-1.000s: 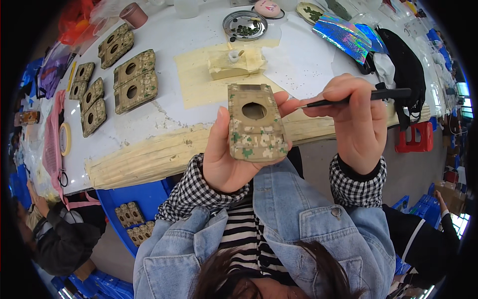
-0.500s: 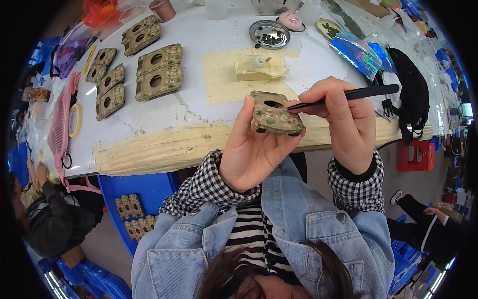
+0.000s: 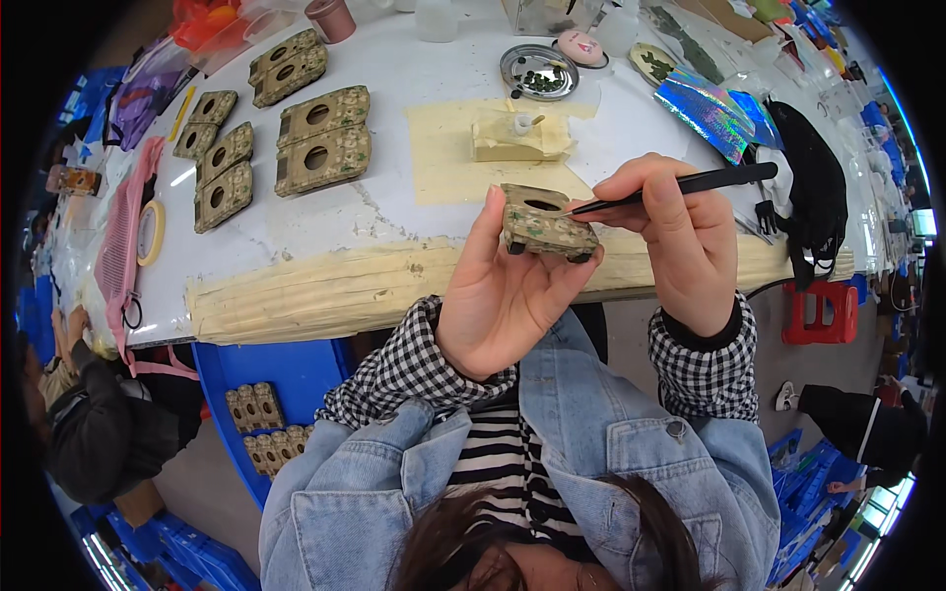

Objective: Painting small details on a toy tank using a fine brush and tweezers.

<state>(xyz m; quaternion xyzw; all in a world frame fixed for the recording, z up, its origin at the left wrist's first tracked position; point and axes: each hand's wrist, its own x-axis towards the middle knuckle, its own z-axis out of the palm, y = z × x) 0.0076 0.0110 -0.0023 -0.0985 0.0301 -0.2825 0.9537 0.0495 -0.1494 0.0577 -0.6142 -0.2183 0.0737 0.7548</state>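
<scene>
In my left hand [image 3: 507, 305] is a camouflage-painted model tank hull [image 3: 550, 232] with a round hole in its top, gripped at its sides between thumb and fingers and tilted up. My right hand [image 3: 682, 231] pinches black tweezers [image 3: 724, 180] like a pen. Their tip points at the hull's top surface beside the hole; whether it touches, or holds a tiny part, I cannot tell. Behind the hull a tape-wrapped block [image 3: 520, 138] with a small white cup on it sits on a masking-tape patch [image 3: 434, 158]. Beyond stands a round metal dish [image 3: 562, 84] with small dark green parts.
More camouflage hulls [image 3: 320, 158] lie in groups at the left of the table. A tape roll [image 3: 151, 233] rests at the left edge. To the right are shiny foil pouches [image 3: 705, 113] and a black strap bag [image 3: 810, 187]. Below, a blue tray [image 3: 271, 360] carries further hulls.
The hull has tipped so that its near end faces me more, and its top looks flatter. The tweezers have shifted slightly left with my right hand.
</scene>
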